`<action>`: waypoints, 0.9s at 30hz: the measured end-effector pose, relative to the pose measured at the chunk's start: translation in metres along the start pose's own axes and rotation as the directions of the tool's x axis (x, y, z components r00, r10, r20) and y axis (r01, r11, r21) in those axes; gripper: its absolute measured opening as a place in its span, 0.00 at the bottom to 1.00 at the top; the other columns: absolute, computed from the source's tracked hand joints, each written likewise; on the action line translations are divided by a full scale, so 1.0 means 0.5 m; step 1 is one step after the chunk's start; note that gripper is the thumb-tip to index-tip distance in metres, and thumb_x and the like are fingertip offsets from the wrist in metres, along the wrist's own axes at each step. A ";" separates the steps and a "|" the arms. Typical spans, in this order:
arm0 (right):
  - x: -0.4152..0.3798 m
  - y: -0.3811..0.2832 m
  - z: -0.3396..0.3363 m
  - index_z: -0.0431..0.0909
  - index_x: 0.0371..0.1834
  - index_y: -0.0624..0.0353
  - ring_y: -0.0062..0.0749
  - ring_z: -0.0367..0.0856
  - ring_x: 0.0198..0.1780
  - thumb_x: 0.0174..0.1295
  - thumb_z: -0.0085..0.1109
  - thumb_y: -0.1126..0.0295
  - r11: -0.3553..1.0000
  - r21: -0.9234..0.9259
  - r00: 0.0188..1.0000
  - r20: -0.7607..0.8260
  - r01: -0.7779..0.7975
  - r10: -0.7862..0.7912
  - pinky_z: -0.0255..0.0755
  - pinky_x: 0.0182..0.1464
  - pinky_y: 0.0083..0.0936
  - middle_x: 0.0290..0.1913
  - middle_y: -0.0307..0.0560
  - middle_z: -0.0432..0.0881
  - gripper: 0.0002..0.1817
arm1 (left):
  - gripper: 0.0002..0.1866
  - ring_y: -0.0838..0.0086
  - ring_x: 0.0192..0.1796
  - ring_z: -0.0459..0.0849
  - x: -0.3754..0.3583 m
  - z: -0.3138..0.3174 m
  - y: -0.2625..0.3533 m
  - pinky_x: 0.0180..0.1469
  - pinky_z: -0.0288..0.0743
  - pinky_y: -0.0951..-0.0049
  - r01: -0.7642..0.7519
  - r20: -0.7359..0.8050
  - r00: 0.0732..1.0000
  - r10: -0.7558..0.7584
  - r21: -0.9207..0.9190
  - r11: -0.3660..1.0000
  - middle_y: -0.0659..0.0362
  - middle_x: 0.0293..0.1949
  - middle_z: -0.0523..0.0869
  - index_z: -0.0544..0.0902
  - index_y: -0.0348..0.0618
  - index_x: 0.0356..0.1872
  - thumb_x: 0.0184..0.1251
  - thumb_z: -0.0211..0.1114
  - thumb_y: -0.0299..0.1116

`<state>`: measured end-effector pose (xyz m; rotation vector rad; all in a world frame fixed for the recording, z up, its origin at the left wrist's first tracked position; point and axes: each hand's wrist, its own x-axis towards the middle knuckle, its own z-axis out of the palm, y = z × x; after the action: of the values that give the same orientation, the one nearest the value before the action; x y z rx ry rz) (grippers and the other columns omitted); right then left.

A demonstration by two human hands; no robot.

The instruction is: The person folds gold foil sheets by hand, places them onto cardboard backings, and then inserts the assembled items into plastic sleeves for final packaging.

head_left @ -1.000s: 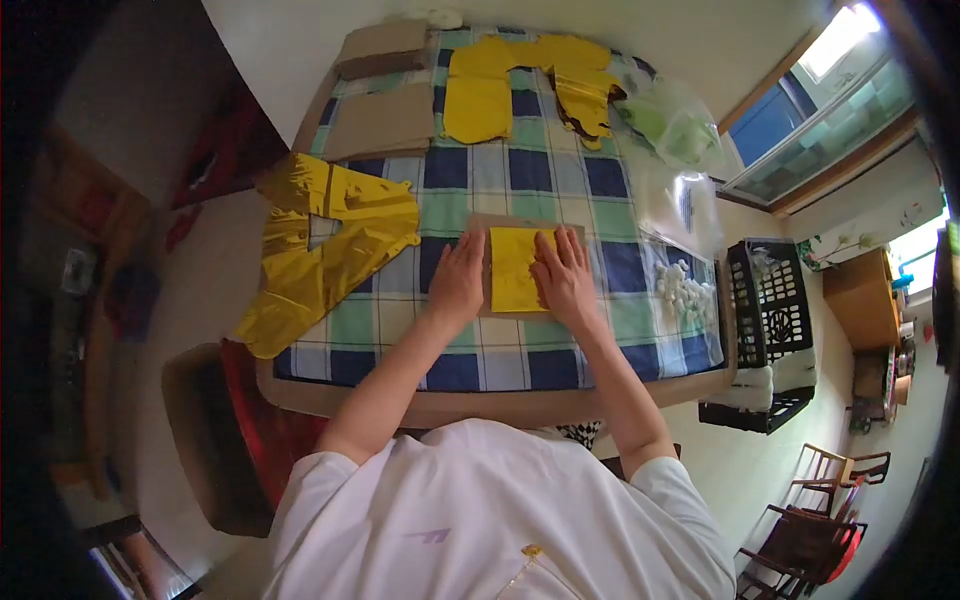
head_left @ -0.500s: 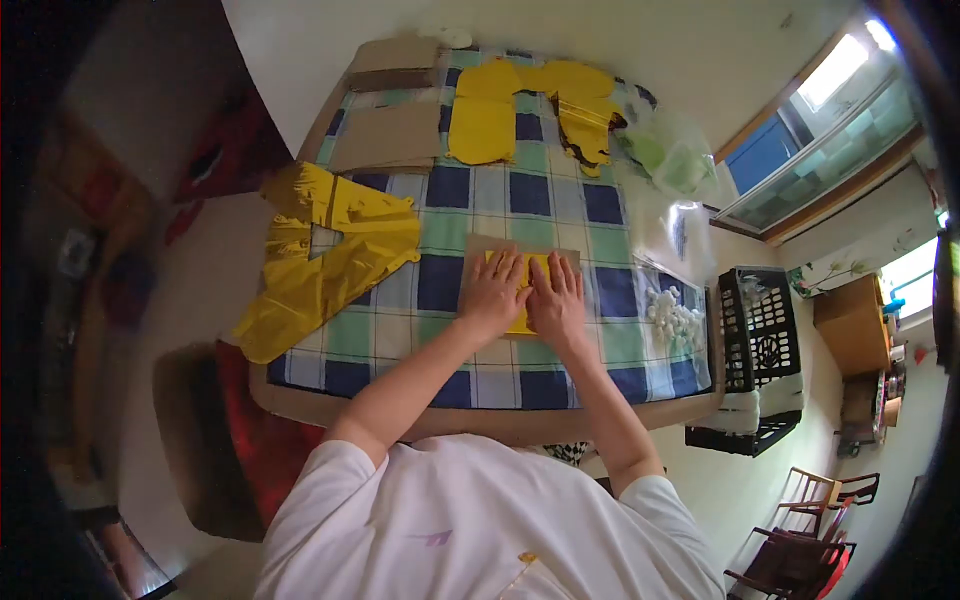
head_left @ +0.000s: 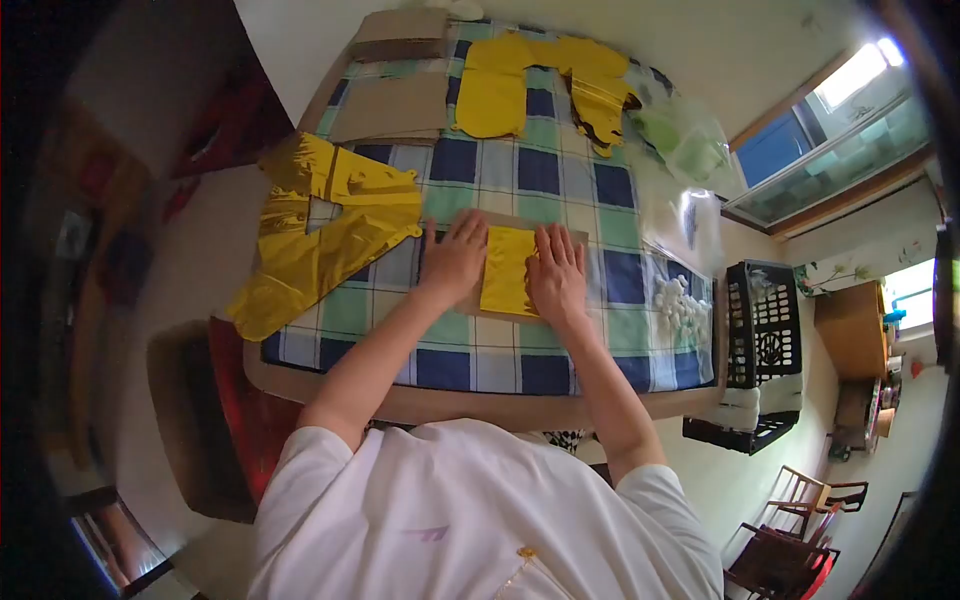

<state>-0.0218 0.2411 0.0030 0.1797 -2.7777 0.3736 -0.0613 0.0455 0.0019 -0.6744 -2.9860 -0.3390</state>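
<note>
A folded gold foil piece (head_left: 506, 270) lies flat on a brown cardboard sheet (head_left: 497, 218) on the checked tablecloth. My left hand (head_left: 455, 262) rests at the cardboard's left side, fingers extended and holding nothing. On the foil's right edge lies my right hand (head_left: 560, 278), its fingers stretched out and pressing down flat. To the left, a flat gold foil shape like a letter A (head_left: 345, 225), apparently an uninflated balloon, is spread out. Another gold foil shape (head_left: 492, 95) lies at the far side of the table.
Cardboard sheets (head_left: 390, 108) are stacked at the far left. Clear plastic bags (head_left: 690, 145) lie along the right side, near a pile of small white pieces (head_left: 682, 308). A black plastic crate (head_left: 762, 330) stands beyond the table's right edge.
My left hand has slid left off the foil, uncovering more of it. My right hand stays on the foil's right part. The camera view has shifted slightly.
</note>
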 end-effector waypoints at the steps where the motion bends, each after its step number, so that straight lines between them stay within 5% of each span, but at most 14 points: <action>1: 0.001 -0.001 0.001 0.64 0.68 0.57 0.44 0.55 0.74 0.68 0.45 0.62 1.000 -0.009 1.000 0.008 -0.005 0.005 0.45 0.73 0.46 0.71 0.55 0.62 0.26 | 0.27 0.65 0.74 0.56 -0.004 0.000 -0.014 0.72 0.47 0.46 0.031 -0.028 0.999 -0.030 0.014 0.999 0.55 0.71 0.61 0.64 0.48 0.69 0.71 0.52 0.40; 4: -0.001 0.003 0.010 0.63 0.69 0.55 0.44 0.53 0.75 0.67 0.46 0.62 1.000 -0.023 1.000 0.023 -0.013 0.013 0.44 0.74 0.47 0.71 0.55 0.60 0.27 | 0.24 0.60 0.72 0.61 -0.023 -0.008 -0.036 0.71 0.56 0.54 -0.038 -0.196 0.981 0.000 -0.188 0.981 0.53 0.68 0.66 0.70 0.46 0.63 0.65 0.56 0.30; 7: -0.002 0.005 0.009 0.62 0.70 0.56 0.45 0.53 0.75 0.67 0.46 0.61 1.000 -0.018 0.999 0.039 -0.011 0.012 0.44 0.73 0.47 0.72 0.55 0.59 0.28 | 0.22 0.59 0.71 0.62 -0.030 -0.022 -0.030 0.71 0.58 0.58 -0.315 -0.239 0.935 0.263 -0.216 0.924 0.53 0.67 0.68 0.74 0.40 0.60 0.63 0.53 0.25; 10: -0.002 0.005 0.005 0.61 0.70 0.56 0.46 0.53 0.75 0.67 0.46 0.61 1.000 -0.023 0.999 0.035 -0.002 0.003 0.44 0.73 0.48 0.72 0.55 0.59 0.28 | 0.22 0.59 0.71 0.62 -0.026 -0.032 -0.014 0.71 0.57 0.58 -0.435 -0.199 0.895 0.398 -0.201 0.877 0.51 0.67 0.68 0.73 0.41 0.60 0.63 0.52 0.25; 13: 0.000 0.003 0.006 0.61 0.70 0.56 0.46 0.52 0.75 0.67 0.45 0.60 1.000 -0.013 0.999 0.038 -0.016 0.016 0.43 0.73 0.49 0.72 0.55 0.59 0.28 | 0.22 0.59 0.71 0.62 -0.016 -0.015 0.029 0.70 0.58 0.57 -0.364 -0.262 0.920 0.291 -0.295 0.884 0.51 0.68 0.67 0.73 0.40 0.61 0.64 0.53 0.28; 22: -0.006 0.013 0.002 0.59 0.71 0.56 0.44 0.49 0.76 0.69 0.43 0.59 1.000 -0.008 0.993 0.114 -0.017 0.018 0.40 0.74 0.50 0.73 0.55 0.56 0.28 | 0.33 0.59 0.74 0.55 0.003 0.036 0.099 0.73 0.44 0.48 -0.144 -0.068 0.988 0.139 -0.078 0.987 0.52 0.71 0.61 0.61 0.42 0.70 0.67 0.54 0.48; 27: -0.036 0.071 -0.024 0.60 0.70 0.56 0.46 0.52 0.75 0.65 0.49 0.59 0.996 -0.017 0.996 -0.008 -0.092 0.092 0.42 0.73 0.50 0.72 0.55 0.59 0.30 | 0.37 0.55 0.75 0.50 -0.004 0.015 0.113 0.72 0.40 0.41 -0.081 -0.020 0.997 0.080 -0.030 0.996 0.52 0.74 0.56 0.58 0.46 0.72 0.66 0.53 0.55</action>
<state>-0.0071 0.2798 -0.0007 0.0459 -2.7883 0.3718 -0.0351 0.0962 0.0057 -0.7873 -2.9311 -0.3844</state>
